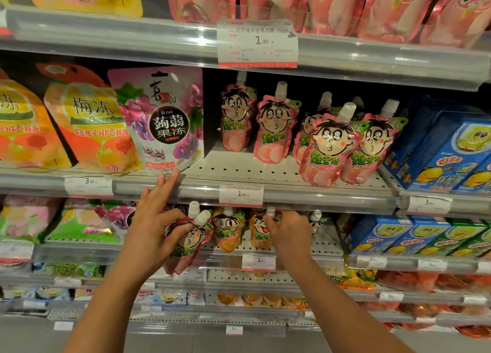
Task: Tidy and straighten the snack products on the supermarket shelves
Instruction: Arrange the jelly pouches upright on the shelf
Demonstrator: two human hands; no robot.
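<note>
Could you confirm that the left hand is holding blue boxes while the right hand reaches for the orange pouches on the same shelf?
Not quite: the head view shows the left hand holding pink spouted pouches, not blue boxes. The right hand is indeed at the orange pouches on that shelf.

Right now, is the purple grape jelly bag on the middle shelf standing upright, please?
Tilted: the purple grape jelly bag leans, with its bottom corner overhanging the shelf edge.
</note>
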